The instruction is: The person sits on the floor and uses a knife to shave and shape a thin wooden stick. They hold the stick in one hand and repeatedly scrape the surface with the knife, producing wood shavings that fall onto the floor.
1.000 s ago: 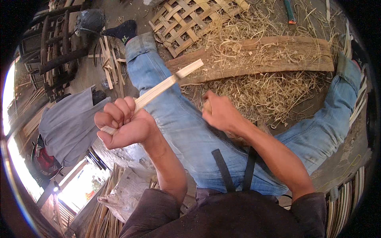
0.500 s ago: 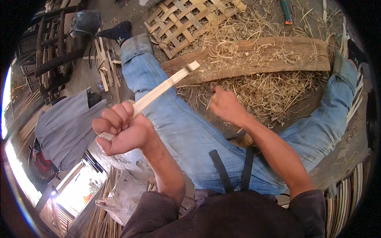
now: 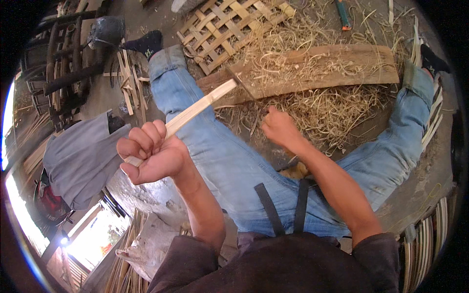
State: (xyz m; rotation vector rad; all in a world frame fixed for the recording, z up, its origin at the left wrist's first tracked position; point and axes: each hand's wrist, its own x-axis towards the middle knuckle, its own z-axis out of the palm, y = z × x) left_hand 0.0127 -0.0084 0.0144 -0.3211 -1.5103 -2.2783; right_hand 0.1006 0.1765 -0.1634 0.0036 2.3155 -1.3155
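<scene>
My left hand [image 3: 154, 151] is closed round a pale bamboo strip [image 3: 198, 106], which slants up and away to the right above my left thigh. In my right hand [image 3: 281, 128] is a knife [image 3: 245, 88] with a thin dark blade; its handle is hidden in my fist. The blade crosses the far tip of the strip and appears to touch it. Beyond the tip lies a curved wooden board [image 3: 337, 66], strewn with curly shavings [image 3: 332, 112] that also pile up between my legs.
A woven bamboo lattice [image 3: 222, 29] rests on the floor past the board. A green-handled tool [image 3: 343, 17] lies farther right. To the left are split sticks [image 3: 128, 83], a grey cloth [image 3: 78, 161] and a dark rack [image 3: 63, 58]. Long strips [image 3: 427, 244] stand at lower right.
The knife blade, barely visible before, now shows clearly across the strip's tip. Both hands have shifted only slightly, and the strip's far end sits a little lower and farther left.
</scene>
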